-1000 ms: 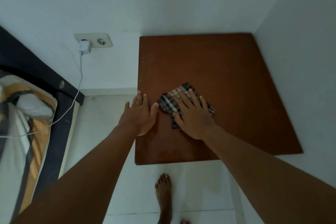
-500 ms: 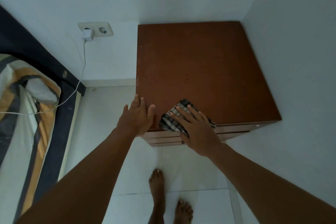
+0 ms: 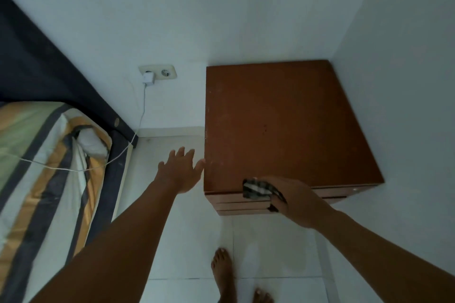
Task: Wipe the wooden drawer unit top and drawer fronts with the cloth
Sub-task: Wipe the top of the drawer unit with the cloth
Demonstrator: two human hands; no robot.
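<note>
The reddish-brown wooden drawer unit (image 3: 283, 125) stands in the room's corner, seen from above. Its drawer fronts (image 3: 236, 200) show as narrow strips below the front edge. My right hand (image 3: 295, 198) grips the black-and-white checked cloth (image 3: 256, 188) at the front edge of the top, with the cloth draped down over the upper drawer front. My left hand (image 3: 181, 171) is spread with straight fingers just left of the unit's front left corner; its thumb tip reaches the side edge.
A bed (image 3: 46, 170) with a striped cover and dark frame fills the left. A white charger (image 3: 147, 79) sits in the wall socket (image 3: 158, 72), its cable running onto the bed. My bare feet (image 3: 225, 275) stand on the white tiled floor. Walls close the unit's back and right.
My right hand slid the cloth from the top's middle to the front edge and now curls round it. My left hand came off the top to the unit's left side. The view pulled back.
</note>
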